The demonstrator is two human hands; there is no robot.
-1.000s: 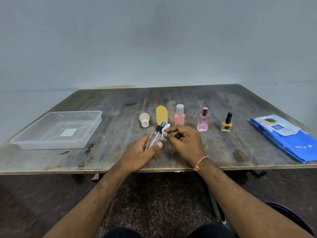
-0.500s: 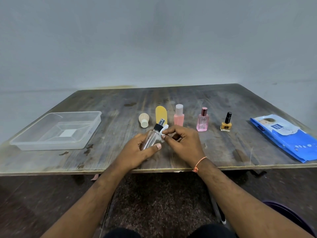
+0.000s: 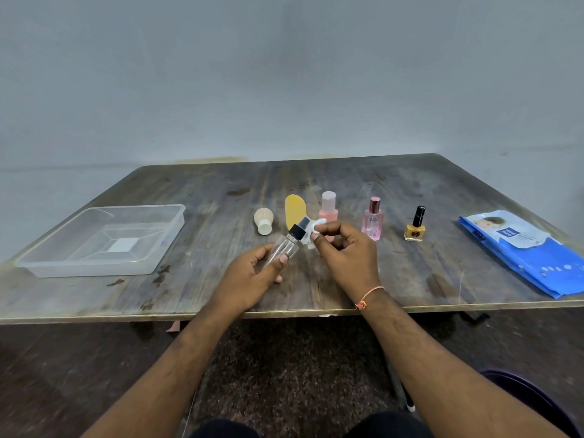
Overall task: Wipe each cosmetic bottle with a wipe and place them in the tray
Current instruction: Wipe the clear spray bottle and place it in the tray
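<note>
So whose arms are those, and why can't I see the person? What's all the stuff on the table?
The camera sits on the person's head and looks down, so you see only their arms, as if through their eyes. There is just this one view. The left hand holds a clear spray bottle with a black cap, tilted. The right hand pinches a white wipe beside the cap to clean it. On the wooden table wait a beige bottle on its side, a yellow bottle, a pink bottle, a pink perfume bottle and yellow nail polish. The blue wipes pack lies on the right. The clear tray on the left has no bottles in it yet.
</note>
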